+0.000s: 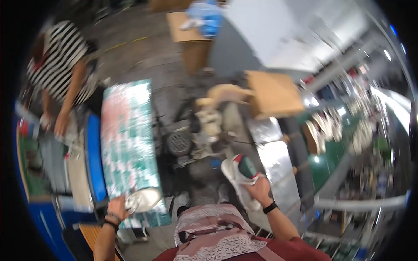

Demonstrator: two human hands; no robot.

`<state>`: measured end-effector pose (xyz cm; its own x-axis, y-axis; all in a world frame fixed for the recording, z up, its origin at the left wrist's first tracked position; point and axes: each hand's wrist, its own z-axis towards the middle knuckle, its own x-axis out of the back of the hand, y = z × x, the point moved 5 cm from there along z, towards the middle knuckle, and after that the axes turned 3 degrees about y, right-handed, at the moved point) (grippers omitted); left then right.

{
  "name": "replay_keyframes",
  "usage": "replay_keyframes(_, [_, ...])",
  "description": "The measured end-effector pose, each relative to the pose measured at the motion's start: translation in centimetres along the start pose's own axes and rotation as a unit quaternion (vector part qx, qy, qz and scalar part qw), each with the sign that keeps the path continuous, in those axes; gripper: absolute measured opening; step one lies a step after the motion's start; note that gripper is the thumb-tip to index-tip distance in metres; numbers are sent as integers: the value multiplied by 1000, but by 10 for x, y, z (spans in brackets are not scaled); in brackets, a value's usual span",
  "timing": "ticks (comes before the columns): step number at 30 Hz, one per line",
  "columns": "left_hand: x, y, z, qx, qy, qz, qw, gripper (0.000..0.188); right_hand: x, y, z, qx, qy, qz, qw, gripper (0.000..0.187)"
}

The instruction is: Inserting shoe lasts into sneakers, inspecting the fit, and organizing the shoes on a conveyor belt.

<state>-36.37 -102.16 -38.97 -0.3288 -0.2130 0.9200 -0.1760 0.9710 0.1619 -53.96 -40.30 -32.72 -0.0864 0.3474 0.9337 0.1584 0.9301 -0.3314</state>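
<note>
1. The white shoe is near, right of centre, held out in the air between the person's body and the silver-coloured surface; its inside looks green, and red trim shows at the opening.
2. The right hand is closed on this shoe, gripping it at its right side; a dark band circles that wrist.
3. The cream shoe is near, left of centre, over the near end of a long bench. Whether it rests on the bench or is held just above it, I cannot tell.
4. The left hand is closed round the left end of the cream shoe, with bands on that wrist too.
5. The bench runs from near to far on the left, its shiny top patched green, white and reddish. A blue strip runs along its left side.
6. Nearest of all, between the two forearms, is the person's patterned pink apron.
7. Beyond the shoes, near the middle, a round grilled machine part sits low down; the things beside it are blurred.
8. To the right, several pale shoes stand on a green surface.
9. Farther off, right of centre, is an open cardboard box; at the far middle, blue plastic lies on another carton.
10. At the far left a co-worker in a striped top bends forward, arms lowered.
</note>
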Motion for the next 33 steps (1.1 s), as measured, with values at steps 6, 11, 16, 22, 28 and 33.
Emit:
replay_keyframes(6, [46, 130, 19, 63, -70, 32, 995, 68, 79, 249, 5, -186, 167, 26, 968, 70])
replay_keyframes(11, [108, 324, 18, -194, 23, 9, 981, 75, 122, 202, 29, -7, 311, -7, 950, 70])
replay_keyframes(16, [155, 512, 33, -476, 149, -34, 866, 77, 33, 90, 31, -136, -272, 752, 585, 73])
replay_keyframes(22, [148, 554, 40, -383, 317, -103, 861, 77, 82, 41, 50, -9, -332, 749, 573, 82])
replay_keyframes(28, [121, 534, 74, -249, 322, -291, 866, 99, 113, -24, 92, 173, -79, 599, 778, 88])
replay_keyframes(33, [102, 505, 85, -215, 330, -332, 857, 102, 114, -67, 97, 232, -27, 410, 882, 93])
